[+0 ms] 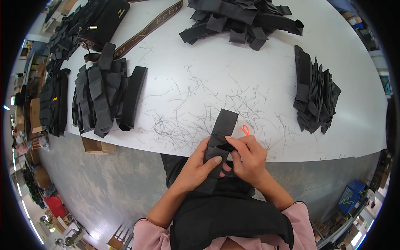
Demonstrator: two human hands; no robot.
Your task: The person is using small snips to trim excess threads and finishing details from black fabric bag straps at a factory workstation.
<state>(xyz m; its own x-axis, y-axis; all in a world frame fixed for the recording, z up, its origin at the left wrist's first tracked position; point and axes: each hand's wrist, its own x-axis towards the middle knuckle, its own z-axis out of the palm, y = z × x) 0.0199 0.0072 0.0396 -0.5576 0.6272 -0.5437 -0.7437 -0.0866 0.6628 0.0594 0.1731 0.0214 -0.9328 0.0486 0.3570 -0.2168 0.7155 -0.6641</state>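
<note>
White worktop [250, 62]: loose dark threads [163, 126] toward near edge. Grey floor [116, 183]. Left hand [195, 170] grips black strip [225, 121]; right hand [251, 157] pinches it.

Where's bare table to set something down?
Barest: white table between far strip pile and right strip pile, out to the right rim. Crowded: around left strip pile, black bag; thread scraps litter the middle beyond the held strip.

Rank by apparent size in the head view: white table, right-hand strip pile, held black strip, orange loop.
1. White table
2. Right-hand strip pile
3. Held black strip, partly covered
4. Orange loop
</note>
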